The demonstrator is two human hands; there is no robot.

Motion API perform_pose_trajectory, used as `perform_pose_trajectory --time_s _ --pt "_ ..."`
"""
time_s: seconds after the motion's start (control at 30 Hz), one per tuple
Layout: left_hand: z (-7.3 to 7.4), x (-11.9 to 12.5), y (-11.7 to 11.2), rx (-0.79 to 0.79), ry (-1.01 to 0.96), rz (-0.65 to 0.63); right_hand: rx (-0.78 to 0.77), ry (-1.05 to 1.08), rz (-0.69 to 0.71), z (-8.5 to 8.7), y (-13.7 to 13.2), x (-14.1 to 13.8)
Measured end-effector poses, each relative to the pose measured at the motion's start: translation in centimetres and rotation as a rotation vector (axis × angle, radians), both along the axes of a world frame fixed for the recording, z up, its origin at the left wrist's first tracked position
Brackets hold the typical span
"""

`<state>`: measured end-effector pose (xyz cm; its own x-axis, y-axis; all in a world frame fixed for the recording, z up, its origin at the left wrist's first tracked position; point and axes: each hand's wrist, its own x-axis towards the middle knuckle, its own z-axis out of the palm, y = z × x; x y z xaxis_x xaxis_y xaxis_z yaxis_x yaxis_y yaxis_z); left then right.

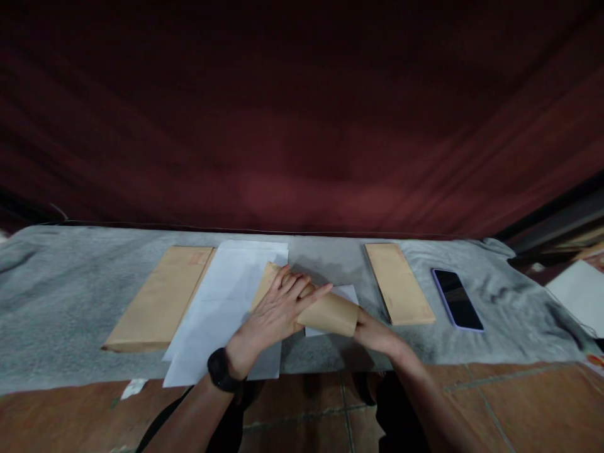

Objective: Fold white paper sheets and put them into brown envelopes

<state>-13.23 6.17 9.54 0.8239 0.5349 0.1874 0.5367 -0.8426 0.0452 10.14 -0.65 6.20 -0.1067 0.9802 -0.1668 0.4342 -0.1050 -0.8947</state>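
Observation:
A brown paper envelope, curved rather than flat, is between my two hands above the middle of the table. My left hand, with a black watch on its wrist, lies across the top of it, fingers stretched out and thumb pointing right. From the right, my right forearm reaches the envelope's near right end, and the envelope and my left hand hide nearly all of my right hand; its finger positions do not show. Partly beneath the envelope is a small white paper. White sheets lie just left of my left hand.
A stack of brown envelopes lies at left, another brown stack at right. A phone in a purple case sits farther right. Grey cloth covers the table; a dark red curtain hangs behind. White paper scrap is below the front edge.

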Motion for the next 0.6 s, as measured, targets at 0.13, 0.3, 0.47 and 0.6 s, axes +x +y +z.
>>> perform_pose_trajectory --time_s 0.13,0.3,0.47,0.6 --pt "-0.5 -0.9 0.9 -0.024 -0.039 0.058 -0.101 0.159 0.088 0.2 0.3 1.7" --pt "-1.1 -0.9 1.2 -0.034 -0.031 0.102 -0.119 0.229 0.102 0.7 -0.1 2.0" --pt "-1.0 -0.2 0.9 -0.018 0.010 0.097 -0.112 0.160 0.103 0.3 -0.1 1.2" --pt "-1.1 0.3 0.6 -0.010 0.036 0.065 -0.088 0.047 0.051 -0.7 0.3 0.7"
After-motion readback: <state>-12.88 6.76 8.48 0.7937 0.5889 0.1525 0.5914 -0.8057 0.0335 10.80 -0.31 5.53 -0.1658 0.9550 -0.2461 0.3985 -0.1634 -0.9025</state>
